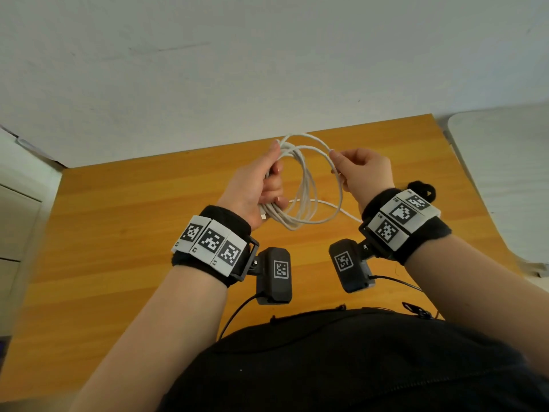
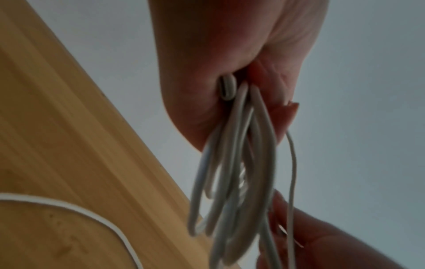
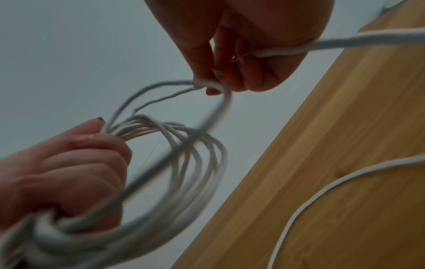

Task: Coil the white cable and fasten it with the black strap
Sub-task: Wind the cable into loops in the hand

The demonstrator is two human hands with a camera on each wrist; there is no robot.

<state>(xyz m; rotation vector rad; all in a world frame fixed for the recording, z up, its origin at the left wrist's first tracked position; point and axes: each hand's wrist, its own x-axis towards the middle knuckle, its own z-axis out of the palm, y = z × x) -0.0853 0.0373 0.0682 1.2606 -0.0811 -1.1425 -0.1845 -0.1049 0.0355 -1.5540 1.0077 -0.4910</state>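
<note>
Nearest, both wrists wear black bands with white square-coded tags; small marks beside the codes are too small to read. Above the wooden surface [image 1: 118,233], the left hand [image 1: 252,188] curls round the gathered loops of the cable [image 1: 306,185], a plug end poking out below its palm. Right of the coil, the right hand [image 1: 362,171] pinches one strand. Beyond that wrist, the strap [image 1: 421,188] lies on the surface. A loose cable tail trails on the surface under the coil.
</note>
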